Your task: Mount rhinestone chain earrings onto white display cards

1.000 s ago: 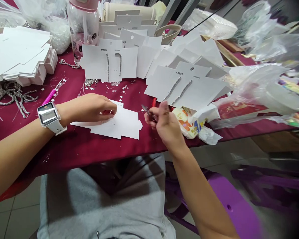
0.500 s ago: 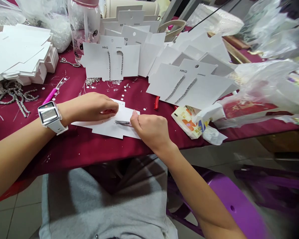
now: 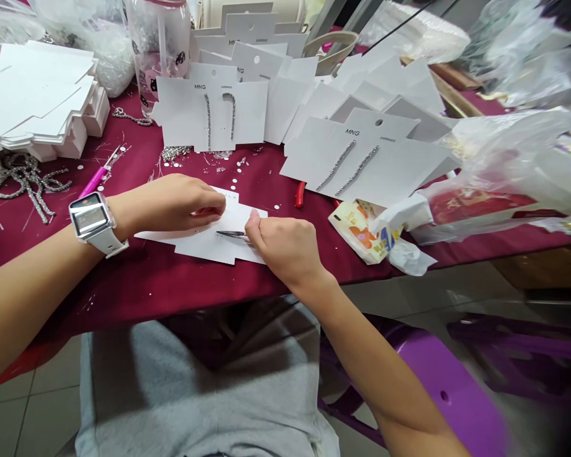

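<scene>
My left hand (image 3: 176,204) lies curled over the far edge of a white die-cut card (image 3: 204,244), pressing it to the cloth, and its fingertips hide part of the card. A white digital wristwatch (image 3: 90,216) sits on that wrist. My right hand (image 3: 285,247) grips slim metal tweezers (image 3: 231,233), whose tips touch the card's surface close to my left fingers. Small specks lie on the card, too small to identify.
Burgundy cloth (image 3: 137,295) covers the table. Beyond my hands stand MNG cards (image 3: 361,162) with rhinestone strips, red-handled pliers (image 3: 299,195), a pink tool (image 3: 95,181), tangled rhinestone chain (image 3: 23,187), stacked white cards (image 3: 33,95), a bottle (image 3: 157,51), and plastic bags (image 3: 504,171).
My right hand has moved left from beside the red pliers onto the card, bringing the tweezers down to its surface. The pliers are now uncovered. My left hand has barely moved.
</scene>
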The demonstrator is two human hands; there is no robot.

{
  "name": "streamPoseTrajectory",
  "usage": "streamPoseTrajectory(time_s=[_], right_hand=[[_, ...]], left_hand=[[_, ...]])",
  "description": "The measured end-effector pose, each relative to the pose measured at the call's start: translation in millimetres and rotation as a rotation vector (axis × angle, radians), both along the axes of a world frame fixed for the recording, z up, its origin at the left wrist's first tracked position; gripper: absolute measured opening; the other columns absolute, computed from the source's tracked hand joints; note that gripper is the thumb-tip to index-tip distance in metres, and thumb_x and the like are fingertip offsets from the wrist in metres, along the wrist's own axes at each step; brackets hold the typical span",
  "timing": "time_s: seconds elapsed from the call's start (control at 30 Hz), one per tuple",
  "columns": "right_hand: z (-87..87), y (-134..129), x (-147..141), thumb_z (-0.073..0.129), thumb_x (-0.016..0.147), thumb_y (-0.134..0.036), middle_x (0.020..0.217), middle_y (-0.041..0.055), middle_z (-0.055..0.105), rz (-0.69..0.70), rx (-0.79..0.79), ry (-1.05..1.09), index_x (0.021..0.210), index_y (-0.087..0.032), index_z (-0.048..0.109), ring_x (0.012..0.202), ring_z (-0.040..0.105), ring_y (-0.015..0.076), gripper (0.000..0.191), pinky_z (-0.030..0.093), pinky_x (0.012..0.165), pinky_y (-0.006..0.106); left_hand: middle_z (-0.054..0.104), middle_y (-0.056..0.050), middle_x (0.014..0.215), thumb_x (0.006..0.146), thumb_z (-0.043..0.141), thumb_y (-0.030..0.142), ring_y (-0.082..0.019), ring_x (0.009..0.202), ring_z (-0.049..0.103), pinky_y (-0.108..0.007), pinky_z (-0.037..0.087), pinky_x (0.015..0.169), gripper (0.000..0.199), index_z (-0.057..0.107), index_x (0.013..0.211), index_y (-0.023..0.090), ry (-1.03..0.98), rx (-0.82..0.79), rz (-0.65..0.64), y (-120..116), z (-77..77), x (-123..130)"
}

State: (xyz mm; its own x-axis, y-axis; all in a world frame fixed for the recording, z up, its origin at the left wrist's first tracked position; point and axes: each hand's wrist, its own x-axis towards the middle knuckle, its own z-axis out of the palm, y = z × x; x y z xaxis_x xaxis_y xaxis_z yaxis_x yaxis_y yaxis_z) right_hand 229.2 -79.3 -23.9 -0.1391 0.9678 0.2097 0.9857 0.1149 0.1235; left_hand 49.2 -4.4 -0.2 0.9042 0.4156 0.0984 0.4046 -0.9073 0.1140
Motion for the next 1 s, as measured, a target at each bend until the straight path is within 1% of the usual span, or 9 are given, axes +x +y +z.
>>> streamPoseTrajectory(time_s=[0.2,0.27,0.4,0.47,0.53,0.6,0.77,0.87,1.0], right_hand=[[-4.1,-3.6,7.5,0.021,0.091,-0.033,0.04,0.0045,0.049,0.04,0.107,0.111,0.047,-0.013,0.058,0.038,0.035,0.0087,0.061,0.013,0.044,0.026],[-2.7,-8.8,12.5,0.018,0.093,-0.037,0.043,0.0037,0.05,0.064,0.14,0.145,0.049,-0.014,0.056,0.04,0.038,0.0087,0.063,0.015,0.044,0.025],[1.5,-22.9,24.3,0.024,0.093,-0.048,0.066,0.003,0.062,0.213,0.109,0.179,0.074,-0.015,0.061,0.059,0.054,0.0115,0.053,0.027,0.048,0.023],[2.4,-29.2,29.5,0.029,0.093,-0.047,0.076,0.0038,0.065,0.3,0.114,0.156,0.088,-0.015,0.06,0.068,0.057,0.0128,0.045,0.034,0.054,0.022],[2.5,-33.7,32.9,0.033,0.093,-0.042,0.078,0.0045,0.064,0.371,0.13,0.108,0.094,-0.014,0.059,0.07,0.056,0.0136,0.039,0.037,0.059,0.022],[2.0,-36.0,34.4,0.036,0.092,-0.038,0.076,0.0043,0.063,0.418,0.147,0.066,0.097,-0.013,0.059,0.069,0.055,0.014,0.034,0.038,0.06,0.023],[-1.0,-34.0,34.4,0.045,0.09,-0.035,0.069,0.0006,0.061,0.462,0.23,0.025,0.097,-0.014,0.061,0.058,0.052,0.0103,0.027,0.032,0.052,0.024],[-2.9,-30.7,35.4,0.048,0.089,-0.034,0.068,-0.0014,0.062,0.475,0.255,0.031,0.097,-0.015,0.062,0.052,0.05,0.0071,0.025,0.029,0.048,0.024],[-1.8,-27.5,37.7,0.051,0.087,-0.033,0.067,-0.001,0.061,0.52,0.238,0.04,0.098,-0.013,0.063,0.05,0.048,0.0064,0.026,0.028,0.047,0.024]], left_hand=[[0.064,-0.003,0.076,0.085,0.042,0.027,-0.012,0.064,0.055,-0.022,0.036,0.056,0.022,0.062,0.084,0.018,-0.026,0.002,0.003,0.3,-1.8,-1.2],[0.063,-0.003,0.076,0.085,0.041,0.027,-0.013,0.065,0.056,-0.023,0.036,0.057,0.022,0.061,0.085,0.018,-0.042,0.04,0.038,0.6,-0.4,-2.4],[0.061,-0.004,0.067,0.084,0.039,0.026,-0.014,0.063,0.055,-0.026,0.036,0.059,0.026,0.061,0.073,0.017,0.026,0.19,0.201,0.0,10.8,-7.0],[0.058,-0.004,0.061,0.085,0.037,0.026,-0.014,0.06,0.052,-0.027,0.034,0.059,0.031,0.06,0.066,0.017,0.102,0.269,0.258,-2.4,18.9,-10.6],[0.057,-0.004,0.059,0.087,0.035,0.029,-0.013,0.056,0.05,-0.028,0.031,0.056,0.035,0.059,0.065,0.017,0.158,0.344,0.275,-7.6,25.0,-14.3],[0.059,-0.004,0.058,0.089,0.035,0.036,-0.013,0.053,0.049,-0.028,0.027,0.053,0.038,0.06,0.067,0.016,0.158,0.389,0.25,-15.6,26.3,-17.2],[0.062,0.003,0.053,0.091,0.037,0.035,-0.012,0.045,0.052,-0.027,0.029,0.047,0.032,0.065,0.097,0.022,-0.018,0.271,-0.062,-40.3,8.5,-21.2],[0.063,0.003,0.056,0.091,0.039,0.031,-0.011,0.045,0.054,-0.027,0.033,0.049,0.033,0.06,0.113,0.019,0.009,0.241,-0.088,-49.5,-1.3,-22.9],[0.063,0.003,0.058,0.091,0.04,0.03,-0.01,0.047,0.054,-0.026,0.036,0.05,0.033,0.058,0.116,0.02,0.028,0.243,-0.105,-51.7,-4.3,-24.2]])
